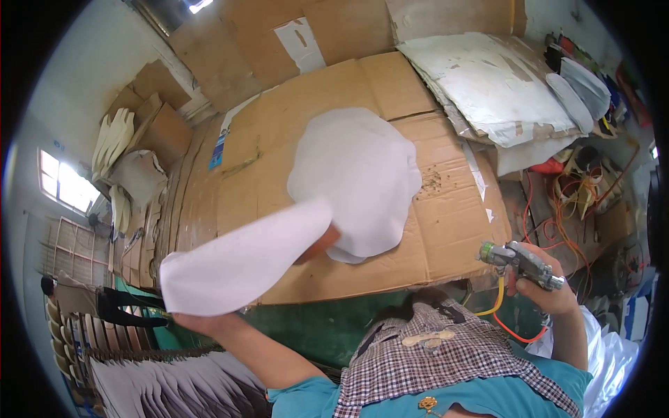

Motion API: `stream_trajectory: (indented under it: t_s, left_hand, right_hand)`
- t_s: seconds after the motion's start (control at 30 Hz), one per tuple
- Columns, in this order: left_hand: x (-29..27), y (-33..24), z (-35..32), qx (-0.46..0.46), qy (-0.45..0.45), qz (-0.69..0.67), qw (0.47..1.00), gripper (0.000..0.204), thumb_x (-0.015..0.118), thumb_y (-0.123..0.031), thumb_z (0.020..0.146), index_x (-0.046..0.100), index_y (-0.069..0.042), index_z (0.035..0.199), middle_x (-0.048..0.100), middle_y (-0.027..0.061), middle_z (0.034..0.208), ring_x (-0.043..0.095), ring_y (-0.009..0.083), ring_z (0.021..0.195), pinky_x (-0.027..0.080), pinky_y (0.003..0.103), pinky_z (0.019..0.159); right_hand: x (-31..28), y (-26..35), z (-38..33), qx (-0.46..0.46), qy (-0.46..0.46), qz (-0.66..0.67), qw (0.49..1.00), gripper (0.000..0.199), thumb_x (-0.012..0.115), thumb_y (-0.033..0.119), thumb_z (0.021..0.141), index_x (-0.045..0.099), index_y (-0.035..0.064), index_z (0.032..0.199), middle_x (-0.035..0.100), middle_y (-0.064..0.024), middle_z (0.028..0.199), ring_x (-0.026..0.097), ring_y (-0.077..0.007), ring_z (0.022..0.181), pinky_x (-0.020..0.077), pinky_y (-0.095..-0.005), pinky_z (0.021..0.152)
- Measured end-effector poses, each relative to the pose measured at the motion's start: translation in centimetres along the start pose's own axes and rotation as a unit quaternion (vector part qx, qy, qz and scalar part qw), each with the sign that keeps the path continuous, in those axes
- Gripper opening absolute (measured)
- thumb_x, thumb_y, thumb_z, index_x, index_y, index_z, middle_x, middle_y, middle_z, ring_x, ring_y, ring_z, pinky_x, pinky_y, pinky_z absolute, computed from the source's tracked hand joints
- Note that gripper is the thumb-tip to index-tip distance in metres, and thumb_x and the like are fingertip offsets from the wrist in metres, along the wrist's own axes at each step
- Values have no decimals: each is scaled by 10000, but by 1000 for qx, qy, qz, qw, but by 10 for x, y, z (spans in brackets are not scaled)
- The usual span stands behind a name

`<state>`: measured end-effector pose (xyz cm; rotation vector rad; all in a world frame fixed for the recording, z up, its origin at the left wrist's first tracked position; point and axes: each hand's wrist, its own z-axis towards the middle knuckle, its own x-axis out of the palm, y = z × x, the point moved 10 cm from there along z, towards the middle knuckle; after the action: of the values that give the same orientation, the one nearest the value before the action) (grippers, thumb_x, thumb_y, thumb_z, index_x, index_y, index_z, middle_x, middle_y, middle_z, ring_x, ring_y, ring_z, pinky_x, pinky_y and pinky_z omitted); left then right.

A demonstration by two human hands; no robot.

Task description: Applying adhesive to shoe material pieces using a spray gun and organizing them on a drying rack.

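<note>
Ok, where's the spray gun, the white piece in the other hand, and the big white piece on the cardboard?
spray gun (pixel 524 261), head view, on its metal body.
white piece in hand (pixel 244 258), head view, on its middle.
big white piece (pixel 355 174), head view, on its middle, lying on the cardboard.

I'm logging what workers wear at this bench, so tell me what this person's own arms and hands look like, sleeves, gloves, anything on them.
Both forearms are bare, with no gloves, watch or rings that can be made out. The left hand is mostly hidden, and the right hand is bare too. Short teal sleeves end above the elbows, part of a teal shirt. Over the chest lies a brown-and-white checked apron with a pale smear on it.
</note>
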<state>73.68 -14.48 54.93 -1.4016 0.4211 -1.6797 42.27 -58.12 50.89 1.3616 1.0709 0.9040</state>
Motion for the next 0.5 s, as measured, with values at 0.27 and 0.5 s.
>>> stream_trajectory:
  t_s: [0.27,0.5]
  left_hand:
    - [-59,-68,-18,37,-66,54,996,392,364,-244,865,527,20,1105,562,164,1075,578,308,926,485,439,794]
    - [-87,-90,-24,35,-84,-28,995,412,374,-277,862,518,27,1100,571,175,1043,579,292,920,491,441,761]
  right_hand:
    - [-1,15,2,-48,-155,-3,987,494,610,138,784,410,-16,1208,545,-49,764,547,-127,668,461,-263,623]
    - [-2,9,-39,-3,-126,-77,989,501,627,133,756,434,-23,1191,562,-54,771,556,-124,659,459,-255,604]
